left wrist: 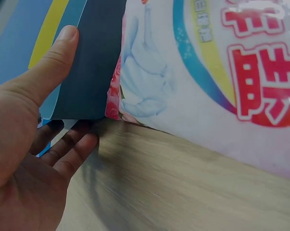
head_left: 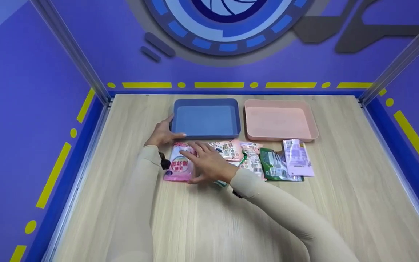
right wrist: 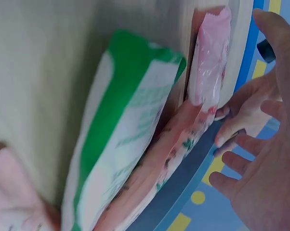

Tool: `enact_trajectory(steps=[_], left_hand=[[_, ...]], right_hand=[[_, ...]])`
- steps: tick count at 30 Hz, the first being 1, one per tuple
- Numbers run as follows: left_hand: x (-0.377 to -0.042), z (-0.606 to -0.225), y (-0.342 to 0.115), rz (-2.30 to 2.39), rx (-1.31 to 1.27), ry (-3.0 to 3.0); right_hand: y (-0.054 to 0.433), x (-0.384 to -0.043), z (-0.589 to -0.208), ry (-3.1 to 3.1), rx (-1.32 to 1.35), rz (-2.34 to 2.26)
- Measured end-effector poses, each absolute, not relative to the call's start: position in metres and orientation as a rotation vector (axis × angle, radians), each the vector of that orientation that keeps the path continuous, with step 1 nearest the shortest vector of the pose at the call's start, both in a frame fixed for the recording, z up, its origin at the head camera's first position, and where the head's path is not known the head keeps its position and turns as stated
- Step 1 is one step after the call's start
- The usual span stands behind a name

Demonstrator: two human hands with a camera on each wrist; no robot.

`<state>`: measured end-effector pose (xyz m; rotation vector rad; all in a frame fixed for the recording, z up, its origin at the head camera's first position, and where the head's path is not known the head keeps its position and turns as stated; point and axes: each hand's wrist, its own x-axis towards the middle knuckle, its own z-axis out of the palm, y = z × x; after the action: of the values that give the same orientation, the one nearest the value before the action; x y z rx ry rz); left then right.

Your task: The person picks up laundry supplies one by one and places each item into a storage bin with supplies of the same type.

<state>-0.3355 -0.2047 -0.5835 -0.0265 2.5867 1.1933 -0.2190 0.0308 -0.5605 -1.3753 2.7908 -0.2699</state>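
A blue tray (head_left: 206, 120) lies at the back of the table. My left hand (head_left: 160, 133) grips its front left corner, thumb along the front wall and the other fingers round the side. Just in front of that corner lies a pink and white packet (head_left: 178, 167) with red lettering, large in the left wrist view. My right hand (head_left: 212, 162) hovers with spread fingers above the packets, and no packet shows in its grasp. Below it are a pink patterned packet (head_left: 231, 148) and a green and white packet (right wrist: 121, 125), partly hidden by the hand in the head view.
Right of the blue tray stands a pink tray (head_left: 281, 122). Further packets lie in front: a pink and white one (head_left: 252, 158), a dark green one (head_left: 272, 165) and a purple one (head_left: 298, 160) overlapping the green. Blue walls (head_left: 86, 47) enclose the table (head_left: 209, 225).
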Motion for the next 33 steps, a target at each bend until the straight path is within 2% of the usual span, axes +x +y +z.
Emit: enact_trajectory(steps=[33], left_hand=[[-0.337,-0.582,-0.205,1.166,-0.004,2.594]], right_hand=[[-0.002,-0.22,-0.578,2.747,-1.201,0.003]])
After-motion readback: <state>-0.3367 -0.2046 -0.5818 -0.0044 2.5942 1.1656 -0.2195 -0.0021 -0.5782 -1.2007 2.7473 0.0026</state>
